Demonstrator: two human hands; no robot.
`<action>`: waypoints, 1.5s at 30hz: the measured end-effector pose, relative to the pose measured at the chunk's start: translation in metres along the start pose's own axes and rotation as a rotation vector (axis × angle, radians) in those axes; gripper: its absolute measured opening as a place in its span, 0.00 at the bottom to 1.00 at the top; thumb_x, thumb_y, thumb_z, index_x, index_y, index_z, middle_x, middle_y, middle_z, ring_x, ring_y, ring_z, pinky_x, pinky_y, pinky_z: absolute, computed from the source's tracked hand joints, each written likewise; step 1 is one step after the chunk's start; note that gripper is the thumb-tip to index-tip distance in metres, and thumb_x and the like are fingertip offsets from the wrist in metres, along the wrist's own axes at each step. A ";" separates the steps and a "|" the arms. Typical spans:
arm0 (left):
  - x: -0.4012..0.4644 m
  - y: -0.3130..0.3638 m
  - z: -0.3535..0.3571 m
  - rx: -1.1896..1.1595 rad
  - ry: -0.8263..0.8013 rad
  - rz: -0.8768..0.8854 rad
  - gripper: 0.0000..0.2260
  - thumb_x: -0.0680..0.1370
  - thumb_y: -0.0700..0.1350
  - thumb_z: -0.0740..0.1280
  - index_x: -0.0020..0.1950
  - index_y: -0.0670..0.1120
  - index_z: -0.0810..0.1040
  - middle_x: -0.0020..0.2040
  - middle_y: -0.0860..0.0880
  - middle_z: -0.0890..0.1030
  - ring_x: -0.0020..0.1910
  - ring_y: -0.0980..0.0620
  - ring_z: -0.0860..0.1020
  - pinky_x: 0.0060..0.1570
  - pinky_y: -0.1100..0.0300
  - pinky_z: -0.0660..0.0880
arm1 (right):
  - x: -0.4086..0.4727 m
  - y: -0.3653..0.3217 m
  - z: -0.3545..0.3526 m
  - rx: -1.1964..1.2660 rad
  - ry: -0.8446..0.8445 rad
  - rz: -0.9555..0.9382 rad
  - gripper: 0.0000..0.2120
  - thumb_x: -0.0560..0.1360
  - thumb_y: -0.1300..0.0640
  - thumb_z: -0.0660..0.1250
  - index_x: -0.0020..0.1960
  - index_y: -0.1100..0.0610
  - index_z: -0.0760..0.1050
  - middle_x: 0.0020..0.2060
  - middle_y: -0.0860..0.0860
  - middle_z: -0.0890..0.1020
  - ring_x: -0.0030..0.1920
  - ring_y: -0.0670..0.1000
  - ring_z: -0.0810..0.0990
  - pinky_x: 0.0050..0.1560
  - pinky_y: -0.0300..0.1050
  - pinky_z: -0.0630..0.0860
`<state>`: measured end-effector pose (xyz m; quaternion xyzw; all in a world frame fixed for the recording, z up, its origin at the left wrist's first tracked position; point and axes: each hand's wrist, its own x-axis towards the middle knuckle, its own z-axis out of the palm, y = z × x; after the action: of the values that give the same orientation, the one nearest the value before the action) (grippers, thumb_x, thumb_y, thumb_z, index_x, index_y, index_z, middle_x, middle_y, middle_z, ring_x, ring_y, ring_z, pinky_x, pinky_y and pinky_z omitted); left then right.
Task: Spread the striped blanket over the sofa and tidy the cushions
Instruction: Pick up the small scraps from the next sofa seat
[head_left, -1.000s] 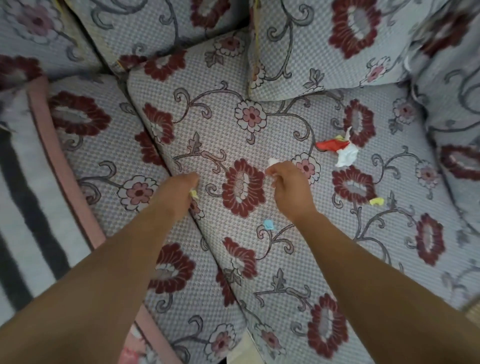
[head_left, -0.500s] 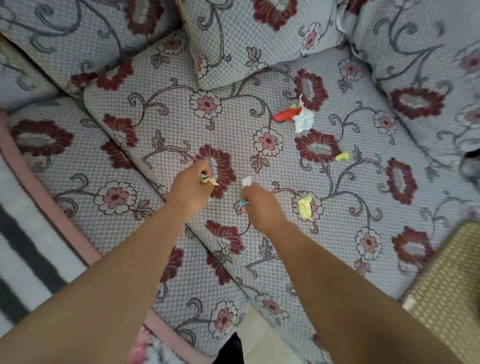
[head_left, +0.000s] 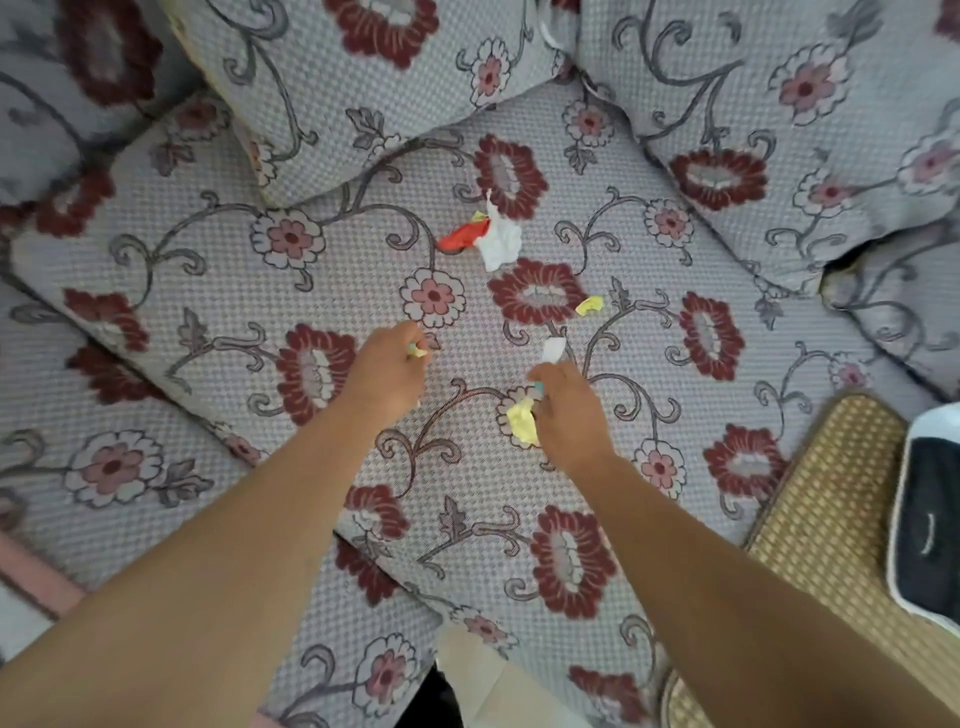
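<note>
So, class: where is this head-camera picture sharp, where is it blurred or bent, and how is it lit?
Head view: sharp around the hands, left and right; upper-left cushion smeared; edges bowed by the wide lens; soft even light, no glare.

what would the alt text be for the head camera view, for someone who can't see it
Seen from above, a person's left hand and right hand each pinch small paper scraps above a grey floral sofa seat cushion. A yellow scrap lies by the right hand; a red and white wrapper and another yellow scrap lie farther back, near the back cushions.
</note>
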<state>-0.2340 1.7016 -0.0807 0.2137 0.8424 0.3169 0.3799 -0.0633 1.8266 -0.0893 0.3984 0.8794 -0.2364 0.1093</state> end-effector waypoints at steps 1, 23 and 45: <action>0.004 0.002 0.006 -0.001 -0.005 -0.001 0.07 0.79 0.35 0.58 0.50 0.41 0.75 0.44 0.45 0.75 0.27 0.54 0.68 0.21 0.63 0.64 | -0.003 0.001 0.006 -0.027 -0.025 -0.037 0.16 0.78 0.62 0.59 0.65 0.56 0.70 0.63 0.55 0.70 0.58 0.56 0.74 0.49 0.50 0.79; 0.139 0.066 0.018 0.350 0.240 0.108 0.22 0.76 0.36 0.66 0.68 0.49 0.68 0.64 0.38 0.67 0.51 0.42 0.76 0.49 0.56 0.72 | 0.133 0.045 -0.022 -0.088 0.197 0.155 0.19 0.76 0.61 0.66 0.65 0.56 0.64 0.67 0.56 0.64 0.62 0.57 0.69 0.58 0.52 0.76; 0.115 -0.008 -0.040 0.237 0.250 0.011 0.16 0.78 0.55 0.62 0.51 0.43 0.77 0.41 0.46 0.78 0.33 0.53 0.75 0.29 0.64 0.64 | 0.201 -0.061 -0.010 -0.019 -0.019 -0.071 0.34 0.73 0.40 0.66 0.72 0.44 0.53 0.66 0.62 0.65 0.57 0.66 0.76 0.51 0.59 0.76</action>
<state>-0.3370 1.7502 -0.1243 0.2206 0.9133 0.2417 0.2425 -0.2412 1.9270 -0.1372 0.3635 0.8942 -0.2354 0.1130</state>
